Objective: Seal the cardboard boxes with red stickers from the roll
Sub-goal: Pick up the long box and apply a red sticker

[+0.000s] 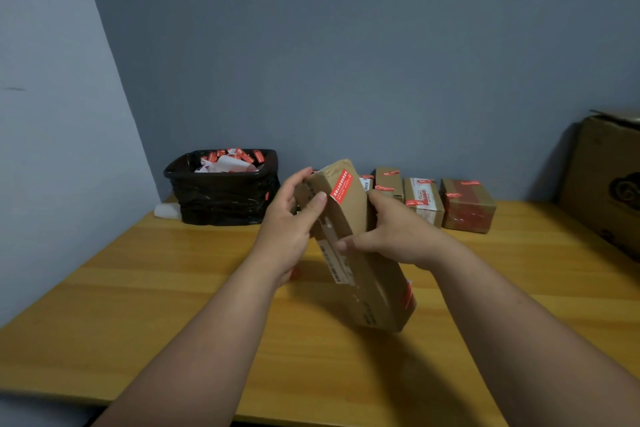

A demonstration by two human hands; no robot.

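I hold a long brown cardboard box (pixel 367 270) tilted on end above the wooden table (pixel 138 288). A red sticker (pixel 341 185) lies across its upper end, and another red sticker (pixel 408 298) sits near its lower right corner. My left hand (pixel 292 222) grips the upper left edge, thumb pressed on the box face beside the top sticker. My right hand (pixel 394 232) grips the box from the right, thumb across its front. A bit of red shows under my left wrist; the sticker roll itself cannot be made out.
A black bin (pixel 221 191) full of red-and-white sticker backing stands at the back left, a white object (pixel 166 210) beside it. Three small boxes with red stickers (pixel 467 204) line the wall behind my hands. A large carton (pixel 609 184) stands at the right edge.
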